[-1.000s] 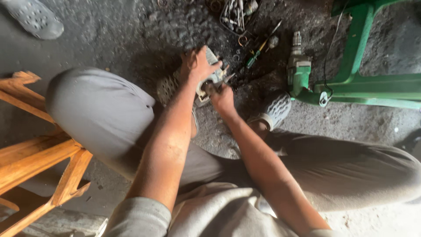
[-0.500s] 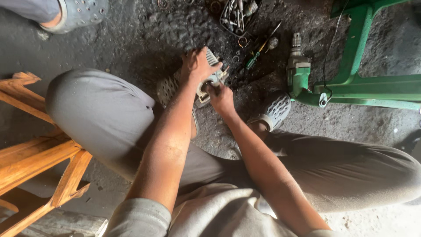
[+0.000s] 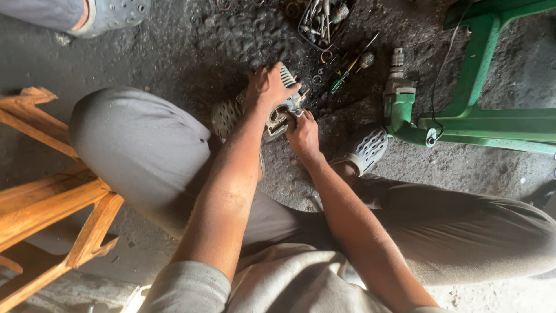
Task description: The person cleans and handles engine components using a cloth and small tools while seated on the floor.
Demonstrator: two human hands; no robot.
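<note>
- We have our left hand [image 3: 267,88] curled over the top of a finned grey metal part [image 3: 284,110], fingers wrapped down around it and gripping; the part sits on the dark floor [image 3: 174,52] between our knees, roughly centre and a little far in the scene
- Our right hand [image 3: 302,132] is closed at the part's near right edge, fingers bunched against it; whether it pinches a small tool or a fastener there we cannot tell, since the fingers hide it
- As to progress, we judge the work on the part to be under way and unfinished; both hands are on it, it is not set aside, and nothing shows it complete
- Just beyond the part, further from us, lie a green-handled screwdriver [image 3: 344,76] and a heap of loose metal tools [image 3: 319,16], near at hand; a green electric drill [image 3: 398,98] lies to the right, beside a green metal frame [image 3: 492,119]
- A wooden stool [image 3: 46,197] stands at the left; another person's foot in a grey clog [image 3: 110,13] shows at the far left, well apart
- Our own clogged feet [image 3: 368,148] and knees crowd the part closely; small rings and washers scattered on the floor could get lost underfoot
</note>
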